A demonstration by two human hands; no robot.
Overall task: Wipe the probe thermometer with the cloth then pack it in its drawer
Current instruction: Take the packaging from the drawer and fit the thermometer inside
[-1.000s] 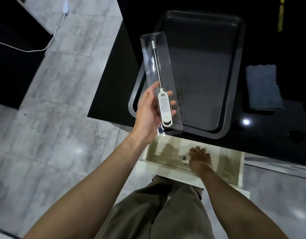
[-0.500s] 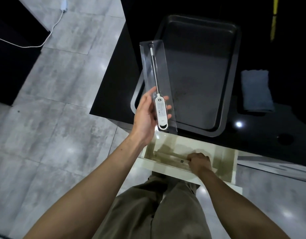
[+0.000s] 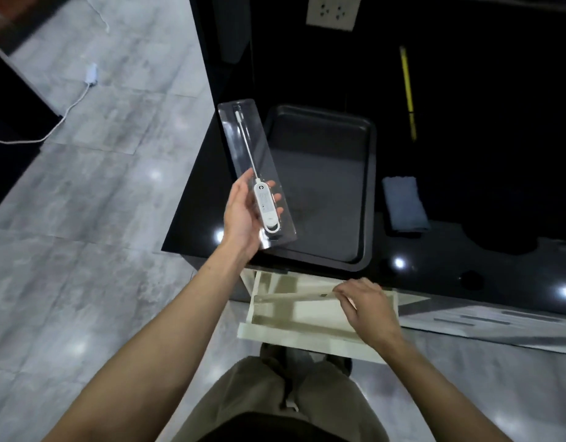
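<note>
The left hand grips the clear case holding the probe thermometer; it might slip out. The right hand reaches into the drawer, fingers curled; I cannot tell on what.

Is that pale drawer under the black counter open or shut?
Open. The drawer is pulled out from under the counter, its inside visible from above, and the right hand reaches into it.

A dark baking tray sits on a glossy black countertop below a white wall socket, beside a yellow pencil-like stick, while a white cable trails across the grey tiled floor.
</note>
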